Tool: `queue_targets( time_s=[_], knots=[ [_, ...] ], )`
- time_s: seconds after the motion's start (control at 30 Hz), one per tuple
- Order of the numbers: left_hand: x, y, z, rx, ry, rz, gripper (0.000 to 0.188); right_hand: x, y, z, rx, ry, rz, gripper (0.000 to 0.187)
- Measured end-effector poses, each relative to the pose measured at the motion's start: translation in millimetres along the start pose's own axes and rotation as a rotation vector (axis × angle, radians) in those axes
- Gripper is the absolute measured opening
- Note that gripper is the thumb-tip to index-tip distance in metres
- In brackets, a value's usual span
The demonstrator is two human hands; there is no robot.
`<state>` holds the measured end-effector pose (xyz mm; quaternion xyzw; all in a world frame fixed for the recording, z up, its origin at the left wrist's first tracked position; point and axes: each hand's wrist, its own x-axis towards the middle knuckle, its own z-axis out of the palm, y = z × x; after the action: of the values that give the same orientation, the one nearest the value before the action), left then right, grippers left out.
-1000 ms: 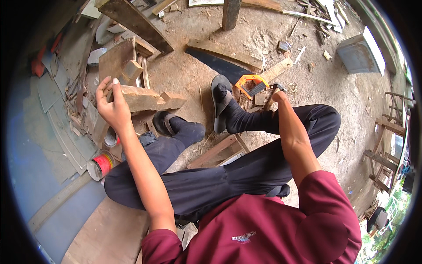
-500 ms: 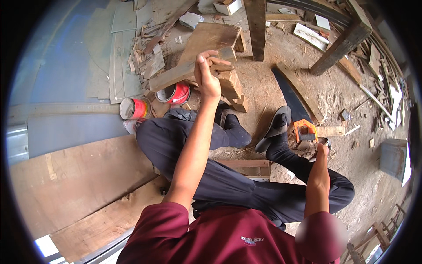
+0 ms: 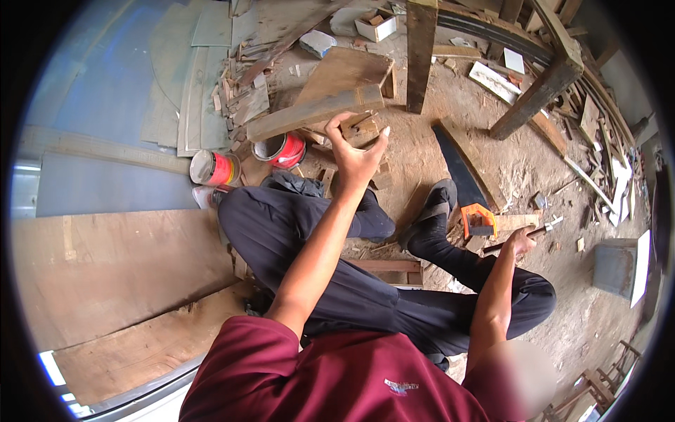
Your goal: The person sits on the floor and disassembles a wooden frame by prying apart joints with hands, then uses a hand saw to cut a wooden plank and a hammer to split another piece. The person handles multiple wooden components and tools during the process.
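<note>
My left hand (image 3: 357,160) reaches forward, with thumb and fingers spread round the sides of a short wooden block (image 3: 361,131); the lower part of the block is hidden behind the hand. Just beyond it, a long plank (image 3: 313,114) lies slantwise. Low at the right, my right hand (image 3: 521,241) is closed round the dark handle of a hammer (image 3: 554,224), its metal head pointing away to the right. A handsaw (image 3: 460,167) with an orange handle lies on the ground near that hand, beside a strip of wood (image 3: 474,151).
Two red tins (image 3: 286,149) (image 3: 214,169) stand left of the block. A low wooden stool (image 3: 344,74) is behind the plank. Wooden legs of a frame (image 3: 422,60) rise at the back. A grey box (image 3: 619,266) stands far right; wood scraps litter the ground.
My left hand has turned and opened its grasp wider round the block, moving right and slightly nearer. My right hand has shifted slightly right, and the hammer now shows clearly.
</note>
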<state>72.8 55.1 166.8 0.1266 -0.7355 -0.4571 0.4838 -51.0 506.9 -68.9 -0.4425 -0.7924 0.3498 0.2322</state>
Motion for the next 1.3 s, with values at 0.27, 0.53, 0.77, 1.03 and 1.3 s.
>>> queue_targets(
  time_s=[0.27, 0.53, 0.77, 1.03, 1.3],
  knots=[
    [-18.8, -27.7, -62.5, -0.228, 0.148, -0.177, 0.067, -116.6, -93.3, 10.9, 0.267, -0.602, -0.541, 0.033],
    [-22.5, -49.9, -104.9, -0.370, 0.047, -0.301, 0.055, -324.9, -271.6, -0.1, 0.076, -1.026, -1.197, 0.044],
    [-34.0, -85.5, -111.4, -0.600, 0.053, -0.342, 0.079, -399.2, -354.6, 53.5, -0.348, -1.027, -1.868, 0.099],
    [-40.9, -78.5, -100.5, -0.440, 0.113, -0.476, 0.088, -416.0, -368.0, 71.2, -0.653, -0.996, -2.010, 0.055],
    [-54.9, -47.7, -123.7, -0.503, -0.070, -0.326, 0.039, -314.7, -411.5, 4.7, -0.643, -0.924, -2.033, 0.059]
  ],
)
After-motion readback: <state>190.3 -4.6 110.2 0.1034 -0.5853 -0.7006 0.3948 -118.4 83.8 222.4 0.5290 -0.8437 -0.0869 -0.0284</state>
